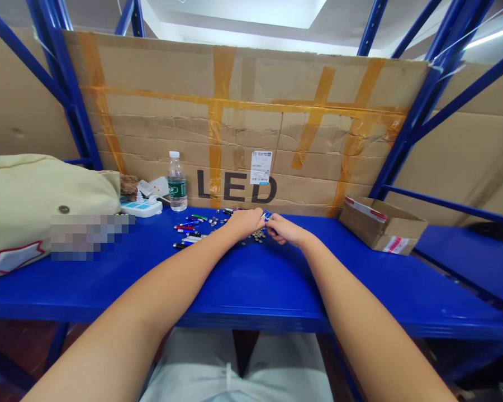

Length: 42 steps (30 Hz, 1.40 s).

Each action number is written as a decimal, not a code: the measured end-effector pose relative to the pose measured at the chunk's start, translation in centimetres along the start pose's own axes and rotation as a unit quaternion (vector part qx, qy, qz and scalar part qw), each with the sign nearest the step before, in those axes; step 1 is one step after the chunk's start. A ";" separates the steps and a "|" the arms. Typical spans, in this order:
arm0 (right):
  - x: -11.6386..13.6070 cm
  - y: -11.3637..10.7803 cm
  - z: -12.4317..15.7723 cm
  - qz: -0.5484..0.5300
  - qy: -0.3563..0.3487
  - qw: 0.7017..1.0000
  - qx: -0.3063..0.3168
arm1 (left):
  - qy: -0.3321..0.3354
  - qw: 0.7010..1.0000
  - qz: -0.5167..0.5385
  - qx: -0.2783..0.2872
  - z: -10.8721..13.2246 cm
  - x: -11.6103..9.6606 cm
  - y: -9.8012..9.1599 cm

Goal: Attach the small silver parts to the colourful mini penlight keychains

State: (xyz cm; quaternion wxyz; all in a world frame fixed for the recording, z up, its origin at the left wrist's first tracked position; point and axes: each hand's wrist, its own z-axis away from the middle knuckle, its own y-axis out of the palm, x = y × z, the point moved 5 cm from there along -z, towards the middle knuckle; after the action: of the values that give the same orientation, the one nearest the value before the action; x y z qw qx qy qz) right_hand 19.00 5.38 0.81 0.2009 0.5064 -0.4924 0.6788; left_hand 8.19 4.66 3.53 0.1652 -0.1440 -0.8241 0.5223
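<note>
My left hand [245, 222] and my right hand [285, 229] meet over the far middle of the blue table. Fingers of both are closed around a small shiny blue piece [266, 214], mostly covered, whose kind I cannot make out. Just below them lies a pile of small round coin-like discs [258, 237]. To the left of my left hand lie several slim pen-like tubes in different colours, among them a green one [199, 217] and a black one [179, 245]. Small silvery bits [213, 221] are scattered between the tubes and my left hand.
A water bottle [176, 183] and a white power strip [145, 207] stand at the back left, near a cream bag [33, 195]. An open cardboard box [381, 226] sits on the right. A large cardboard sheet [171, 128] walls off the back between blue rack posts.
</note>
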 end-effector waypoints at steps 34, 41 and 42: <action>0.3 -3.9 0.5 0.183 -0.098 0.949 -0.236 | 0.033 0.976 0.214 0.001 -0.8 3.1 0.2; -0.2 -4.3 0.3 0.102 -0.047 0.957 -0.269 | -0.049 0.967 0.246 0.034 -4.7 5.3 1.1; -0.4 -4.3 0.1 0.093 -0.039 0.958 -0.269 | -0.049 0.968 0.242 0.041 -5.4 5.4 1.2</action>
State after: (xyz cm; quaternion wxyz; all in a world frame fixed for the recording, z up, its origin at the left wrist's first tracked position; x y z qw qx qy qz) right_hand 22.51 7.18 2.46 0.2465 0.4113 -0.7093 0.5167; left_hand 5.70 11.74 5.24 -0.0004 -0.3066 -0.7498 0.5864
